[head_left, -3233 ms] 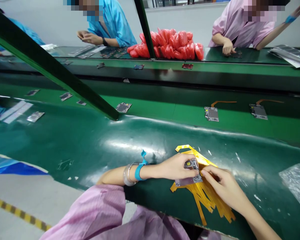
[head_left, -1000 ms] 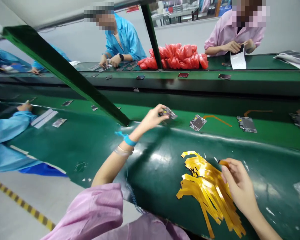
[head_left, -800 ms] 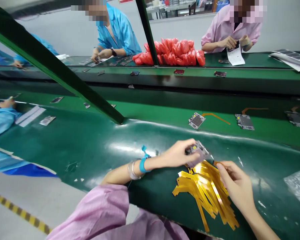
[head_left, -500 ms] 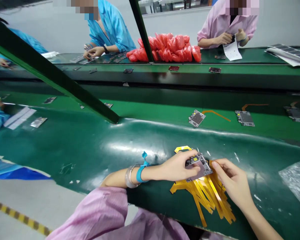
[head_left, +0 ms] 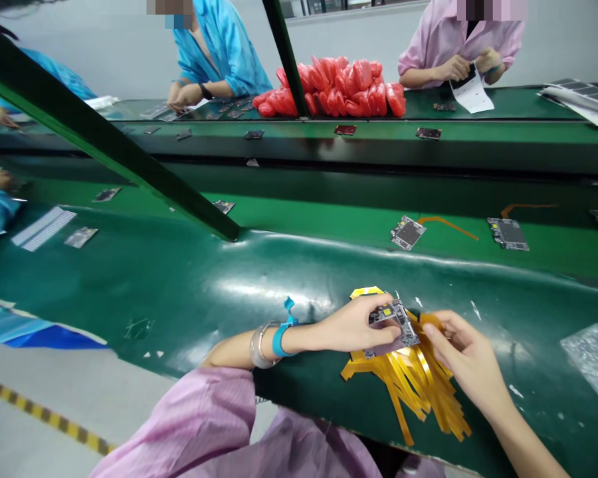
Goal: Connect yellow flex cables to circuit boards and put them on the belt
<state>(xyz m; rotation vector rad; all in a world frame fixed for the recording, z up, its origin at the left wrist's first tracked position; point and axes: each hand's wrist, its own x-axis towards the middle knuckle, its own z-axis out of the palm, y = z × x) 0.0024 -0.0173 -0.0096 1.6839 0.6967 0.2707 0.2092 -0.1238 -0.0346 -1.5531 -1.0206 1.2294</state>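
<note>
My left hand [head_left: 359, 325] grips a circuit board [head_left: 404, 330] by its left side, thumb on top, above the green bench. The board has a small yellow square and rows of tiny parts. At its right edge, my right hand [head_left: 461, 345] pinches an orange flex cable [head_left: 429, 320], whose dark end is close to the board; whether they touch I cannot tell. Beneath both hands lies a fanned pile of yellow-orange flex cables [head_left: 403, 392], partly covered by the board and my fingers. A blue wrist strap [head_left: 280, 340] and a clear bangle circle my left wrist.
Boards with orange cables, such as one circuit board [head_left: 408, 232], lie on the green belt [head_left: 319, 212] ahead. A green post [head_left: 179, 192] slants down at left. Clear plastic [head_left: 595, 358] lies at right. Co-workers sit opposite, beside red wrapped bundles [head_left: 339, 86].
My left hand has carried the board from over the belt back to above the cable pile, beside my right hand. The pinched cable has come up to the board's edge. Belt boards have shifted right.
</note>
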